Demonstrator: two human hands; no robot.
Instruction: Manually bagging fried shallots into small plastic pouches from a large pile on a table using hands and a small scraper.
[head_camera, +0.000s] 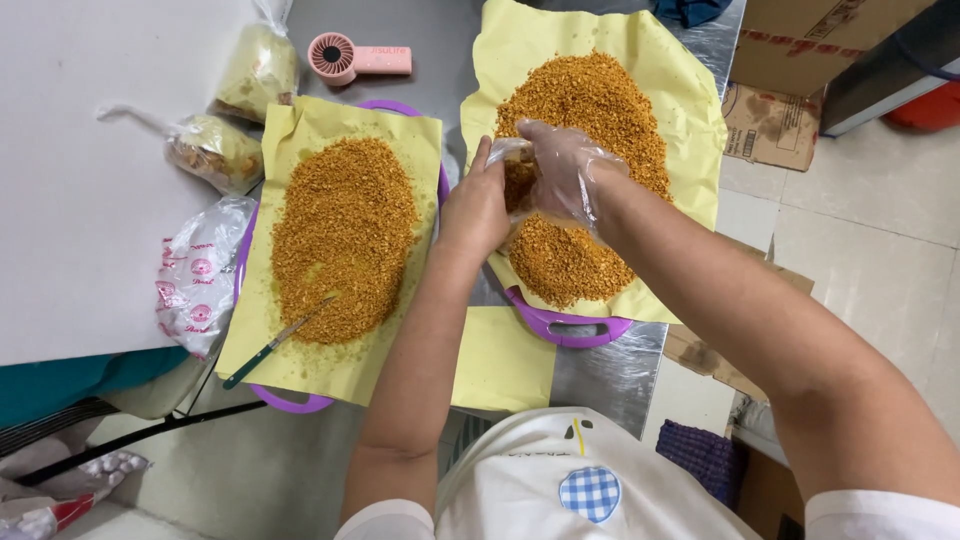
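My left hand (474, 210) is bare and pinches the rim of a small clear plastic bag (510, 152) over the right pile. My right hand (563, 168), in a thin clear glove, presses against the bag's other side, fingers curled at its mouth. Under both hands lies a heap of golden-orange fried crumbs (590, 110) on yellow paper (690, 120) spread over a purple tray (565, 325). A second crumb heap (345, 235) lies on yellow paper over another purple tray (290, 402) to the left, with a green-handled knife (275, 345) resting on its near edge.
Two filled, tied clear bags (258, 68) (210, 150) lie on the white table (70, 200) at left, beside a pack of printed plastic bags (195, 280). A pink handheld fan (355, 57) sits at the back. Cardboard boxes (775, 120) stand on the tiled floor at right.
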